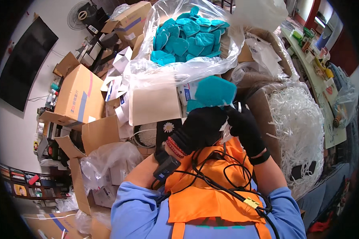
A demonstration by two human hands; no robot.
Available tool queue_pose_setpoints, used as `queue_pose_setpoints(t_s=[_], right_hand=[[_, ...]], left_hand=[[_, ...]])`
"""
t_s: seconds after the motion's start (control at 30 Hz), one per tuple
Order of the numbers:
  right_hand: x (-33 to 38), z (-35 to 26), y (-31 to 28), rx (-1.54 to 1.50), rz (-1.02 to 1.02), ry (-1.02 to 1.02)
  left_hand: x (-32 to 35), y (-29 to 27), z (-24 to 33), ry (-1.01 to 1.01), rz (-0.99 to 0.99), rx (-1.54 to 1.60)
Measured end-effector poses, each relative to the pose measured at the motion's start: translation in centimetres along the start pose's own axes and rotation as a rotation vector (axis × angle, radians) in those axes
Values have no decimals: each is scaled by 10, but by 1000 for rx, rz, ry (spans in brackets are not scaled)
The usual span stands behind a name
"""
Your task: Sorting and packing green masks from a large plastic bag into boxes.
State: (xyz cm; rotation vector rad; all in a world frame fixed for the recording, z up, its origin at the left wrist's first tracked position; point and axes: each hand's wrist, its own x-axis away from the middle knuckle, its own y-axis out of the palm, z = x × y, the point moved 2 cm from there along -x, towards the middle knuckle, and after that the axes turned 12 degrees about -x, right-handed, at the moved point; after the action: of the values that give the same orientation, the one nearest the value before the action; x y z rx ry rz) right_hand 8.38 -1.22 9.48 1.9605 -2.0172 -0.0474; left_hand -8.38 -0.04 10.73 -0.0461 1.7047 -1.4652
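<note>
Both my hands wear black gloves and meet in front of my orange apron. My left hand is closed on the lower edge of a flat teal fabric pad with angled corners. Close beside it, my right hand is closed at the pad's lower right corner. A small shiny piece shows at its fingers, too little of it to name. Below the fingers hangs a thin whitish strip. Beyond the pad, many similar teal pads lie heaped in a box lined with clear plastic.
A carton flap lies left of the pad. On the right stands a box of shredded white strips. Open cartons and a box with plastic bags fill the left. Black cables loop across my apron.
</note>
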Motion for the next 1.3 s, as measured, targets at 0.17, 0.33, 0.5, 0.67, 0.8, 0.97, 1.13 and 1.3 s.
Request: queue_pose_setpoints(t_s=[0.17, 0.33, 0.5, 0.67, 0.8, 0.97, 1.13, 1.3], right_hand=[[-20, 13, -11, -123, 157, 34], [-18, -32, -28, -303, 105, -120], [-14, -28, -19, -205, 9, -154], [-14, -33, -16, -149, 51, -337], [-7, -33, -26, -140, 71, -171], [9, 3, -10, -230, 48, -76], [34, 10, 12, 32, 38, -196], [57, 28, -8, 12, 124, -104]], left_hand=[[-1, 3, 6, 21, -46, 62], [4, -9, -36, -358, 113, -33], [-33, 17, -35, -544, 0, 961], [-37, 41, -20, -164, -490, 297], [-21, 42, -29, -557, -148, 1096], [-12, 26, -49, -977, 261, 1860], [-8, 20, -84, -999, 339, 2099], [19, -6, -163, -810, 569, 1102]])
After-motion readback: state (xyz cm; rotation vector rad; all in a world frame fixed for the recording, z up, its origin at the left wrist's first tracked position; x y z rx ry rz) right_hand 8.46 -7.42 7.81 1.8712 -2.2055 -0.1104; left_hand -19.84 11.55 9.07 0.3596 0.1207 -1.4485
